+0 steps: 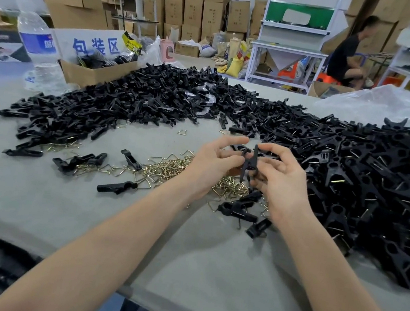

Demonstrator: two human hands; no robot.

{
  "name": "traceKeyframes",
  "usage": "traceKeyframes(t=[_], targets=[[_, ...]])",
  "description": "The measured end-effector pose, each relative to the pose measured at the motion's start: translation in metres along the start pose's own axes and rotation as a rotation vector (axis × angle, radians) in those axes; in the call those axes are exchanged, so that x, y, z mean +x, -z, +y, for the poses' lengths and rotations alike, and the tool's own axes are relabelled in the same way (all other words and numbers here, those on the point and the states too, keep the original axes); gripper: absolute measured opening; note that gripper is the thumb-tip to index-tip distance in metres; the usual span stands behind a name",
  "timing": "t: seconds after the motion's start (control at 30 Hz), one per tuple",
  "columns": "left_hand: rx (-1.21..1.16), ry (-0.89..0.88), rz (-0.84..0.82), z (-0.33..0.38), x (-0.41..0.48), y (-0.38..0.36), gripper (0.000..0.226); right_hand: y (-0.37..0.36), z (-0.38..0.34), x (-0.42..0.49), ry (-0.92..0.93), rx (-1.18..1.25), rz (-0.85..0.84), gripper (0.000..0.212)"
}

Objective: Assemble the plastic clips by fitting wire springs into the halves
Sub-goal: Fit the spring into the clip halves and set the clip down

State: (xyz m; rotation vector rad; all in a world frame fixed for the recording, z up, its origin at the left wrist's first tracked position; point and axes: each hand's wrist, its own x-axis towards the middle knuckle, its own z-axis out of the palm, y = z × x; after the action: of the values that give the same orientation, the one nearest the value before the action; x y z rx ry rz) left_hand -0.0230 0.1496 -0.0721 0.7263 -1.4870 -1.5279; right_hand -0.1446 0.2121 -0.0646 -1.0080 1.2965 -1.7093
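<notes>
Both hands meet over the grey table (89, 219), holding one black plastic clip (249, 164) upright between them. My left hand (213, 166) pinches its left side with thumb and fingers. My right hand (280, 181) grips its right side and lower end. Whether a spring sits in the clip is hidden by the fingers. Under the hands lies a heap of brass wire springs (171, 169). Loose clip halves (128, 103) form a big pile at the back. Assembled clips (374, 187) are heaped on the right.
A few single clip halves (116, 187) lie on the table left of the springs. A water bottle (39, 44) and an open cardboard box (93, 73) stand at the back left. A plastic bag (383, 106) lies back right. A person (348, 54) sits far behind.
</notes>
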Motion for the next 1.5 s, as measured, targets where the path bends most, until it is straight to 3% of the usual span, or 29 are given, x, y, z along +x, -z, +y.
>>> traceKeyframes(t=[0.13,0.23,0.5,0.63,0.87,1.17,1.33,1.5], targets=[[-0.007,-0.014,-0.001,-0.001,-0.001,-0.001,0.035,0.001,0.000,0.001,0.112,-0.161,-0.042,0.045],[-0.003,-0.031,-0.010,-0.001,-0.001,0.001,0.025,0.001,0.001,0.003,0.083,-0.131,-0.049,0.051],[-0.022,-0.039,0.012,-0.003,0.000,0.003,0.015,0.005,0.003,0.006,0.075,-0.104,-0.043,0.024],[-0.014,-0.042,0.027,-0.005,-0.002,0.000,0.019,0.004,0.000,0.007,0.100,-0.117,0.024,0.024],[0.074,-0.049,0.055,-0.003,-0.001,0.000,0.038,0.009,0.002,0.007,0.197,-0.386,0.085,0.021],[0.087,-0.003,0.083,-0.006,-0.001,-0.003,0.024,0.007,0.001,0.008,0.238,-0.500,0.102,0.017],[0.086,-0.003,0.096,-0.008,0.002,-0.002,0.016,0.006,0.001,0.009,0.167,-0.498,0.047,0.017],[0.023,-0.005,0.108,-0.009,0.001,-0.002,0.014,0.006,0.002,0.008,0.238,-0.623,0.016,0.018]])
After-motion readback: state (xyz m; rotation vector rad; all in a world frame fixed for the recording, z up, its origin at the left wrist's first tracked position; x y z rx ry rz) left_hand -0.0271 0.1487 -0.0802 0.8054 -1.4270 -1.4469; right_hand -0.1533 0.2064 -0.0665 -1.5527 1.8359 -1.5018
